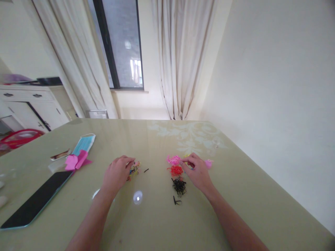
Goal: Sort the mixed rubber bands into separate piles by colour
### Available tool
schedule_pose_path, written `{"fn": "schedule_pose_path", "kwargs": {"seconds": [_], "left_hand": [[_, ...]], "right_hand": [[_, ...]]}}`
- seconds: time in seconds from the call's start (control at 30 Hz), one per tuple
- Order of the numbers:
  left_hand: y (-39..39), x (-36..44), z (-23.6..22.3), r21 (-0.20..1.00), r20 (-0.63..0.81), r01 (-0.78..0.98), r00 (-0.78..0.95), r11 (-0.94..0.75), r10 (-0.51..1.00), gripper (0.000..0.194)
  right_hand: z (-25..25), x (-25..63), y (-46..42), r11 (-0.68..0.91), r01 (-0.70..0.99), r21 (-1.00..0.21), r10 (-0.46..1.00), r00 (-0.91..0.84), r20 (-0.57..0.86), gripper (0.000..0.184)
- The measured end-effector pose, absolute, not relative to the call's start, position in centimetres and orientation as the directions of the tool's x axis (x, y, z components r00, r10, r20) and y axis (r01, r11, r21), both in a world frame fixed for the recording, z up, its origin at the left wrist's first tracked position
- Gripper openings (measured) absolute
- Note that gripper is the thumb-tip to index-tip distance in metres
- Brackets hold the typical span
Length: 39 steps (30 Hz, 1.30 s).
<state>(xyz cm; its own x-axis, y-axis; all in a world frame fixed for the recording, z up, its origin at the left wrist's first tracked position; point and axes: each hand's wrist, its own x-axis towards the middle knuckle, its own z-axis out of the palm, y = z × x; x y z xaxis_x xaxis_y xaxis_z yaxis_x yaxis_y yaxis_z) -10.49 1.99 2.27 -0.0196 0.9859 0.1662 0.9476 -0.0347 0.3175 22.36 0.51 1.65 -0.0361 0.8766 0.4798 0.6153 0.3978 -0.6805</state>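
Note:
My left hand (pixel 117 176) is at the left edge of a small mixed heap of coloured elastic bands (pixel 134 169), its fingers bent together and touching the heap. What lies between these fingertips is hidden. Over on the right, my right hand (pixel 198 171) has thumb and forefinger pinched beside a pink pile of elastic bands (pixel 173 160); anything in the pinch is too small to name. Nearer to me lie a red pile (pixel 176 170) and a black pile (pixel 179 185), with a few loose black bands (pixel 177 201) below. Yellow and blue bits show partly behind my right hand.
A single dark band (pixel 146 170) lies between the hands. More pink bands (pixel 208 164) sit right of my right hand. On the left are a dark phone-like slab (pixel 39 198), pink paper (pixel 77 160) and a blue face mask (pixel 84 143). A wall borders the table's right side.

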Motion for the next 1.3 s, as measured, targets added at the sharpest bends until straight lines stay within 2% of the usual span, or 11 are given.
{"fn": "schedule_pose_path", "kwargs": {"seconds": [0.13,0.27,0.4,0.47,0.57,0.67,0.8,0.93,1.07,1.23,1.3], "left_hand": [[1.9,-10.7,2.6,0.524,0.147,0.847,0.018,-0.093,0.989,0.033],[1.1,-9.2,3.8,0.863,0.048,0.501,0.037,-0.060,0.998,0.044],[0.4,-5.3,5.5,0.959,0.084,0.268,0.053,-0.095,0.995,0.047],[0.2,-3.1,6.1,0.961,0.094,0.242,0.166,-0.133,0.982,0.043],[-0.2,-0.3,6.0,0.936,0.098,0.285,0.352,-0.206,0.931,0.037],[-0.7,1.2,4.8,0.835,0.103,0.438,0.468,-0.332,0.878,0.028],[-0.4,1.0,3.2,0.744,0.093,0.509,0.563,-0.433,0.821,0.032],[2.1,-2.3,2.9,0.613,0.122,0.692,0.395,-0.382,0.911,0.036],[4.4,-6.6,2.3,0.413,0.151,0.904,0.052,-0.110,0.987,0.031],[4.3,-8.3,0.5,0.452,0.025,0.885,0.114,-0.113,0.993,0.024],[4.0,-8.0,0.1,0.414,0.028,0.897,0.158,-0.155,0.987,0.021]], "right_hand": [[1.5,22.8,0.9,0.386,0.614,-0.689,0.876,-0.008,0.483,0.022],[1.8,23.8,1.3,0.355,0.610,-0.708,0.861,0.081,0.502,0.026],[2.0,25.3,2.0,0.317,0.580,-0.750,0.828,0.216,0.517,0.030],[1.9,26.0,2.4,0.301,0.584,-0.754,0.837,0.217,0.503,0.029],[1.5,27.0,2.8,0.288,0.656,-0.697,0.902,0.059,0.428,0.020],[0.8,27.3,2.9,0.300,0.732,-0.611,0.942,-0.127,0.311,0.008],[0.0,26.9,2.7,0.330,0.780,-0.532,0.943,-0.251,0.218,0.008],[-0.6,26.5,2.6,0.341,0.803,-0.489,0.940,-0.278,0.199,0.011],[-0.6,26.5,2.5,0.360,0.802,-0.477,0.932,-0.292,0.213,0.017],[0.0,26.8,1.9,0.358,0.818,-0.450,0.933,-0.294,0.208,0.020],[0.3,27.1,1.7,0.361,0.819,-0.446,0.932,-0.303,0.198,0.021]]}}
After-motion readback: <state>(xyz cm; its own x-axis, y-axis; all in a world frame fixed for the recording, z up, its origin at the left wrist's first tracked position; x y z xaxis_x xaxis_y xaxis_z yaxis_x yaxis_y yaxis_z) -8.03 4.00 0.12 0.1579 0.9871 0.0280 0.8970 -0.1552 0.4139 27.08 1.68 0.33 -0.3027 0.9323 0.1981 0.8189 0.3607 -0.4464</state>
